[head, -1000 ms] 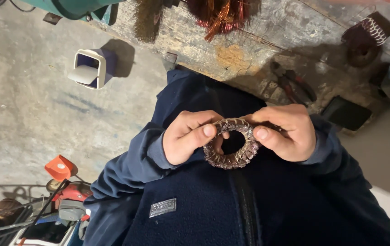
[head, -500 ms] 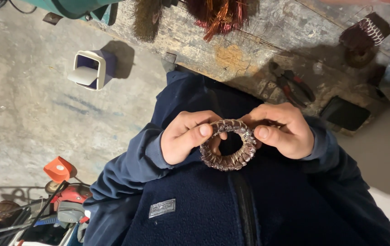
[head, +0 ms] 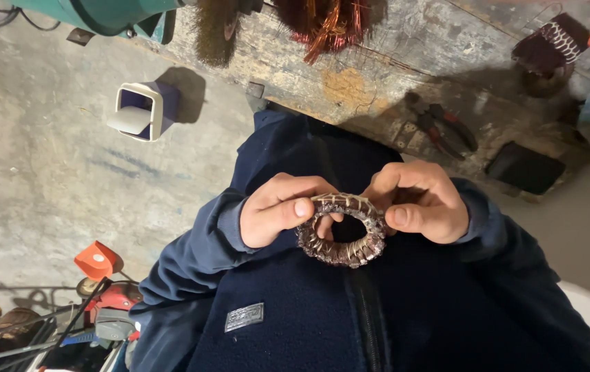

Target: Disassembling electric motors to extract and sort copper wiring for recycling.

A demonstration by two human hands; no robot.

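The wound coil ring (head: 342,231) sits between both hands, held close against the dark blue jacket (head: 308,324) at chest height. The left hand (head: 277,217) pinches its left side, thumb on the outer edge and a fingertip through the centre hole. The right hand (head: 419,203) clamps the right side, thumb pressed on the rim, fingers curled behind. Both wrists bend inward, elbows out. Compared with a second ago, the ring has tilted slightly and the hands sit a little lower. Pliers (head: 439,127) lie on the wooden counter (head: 377,76) beyond.
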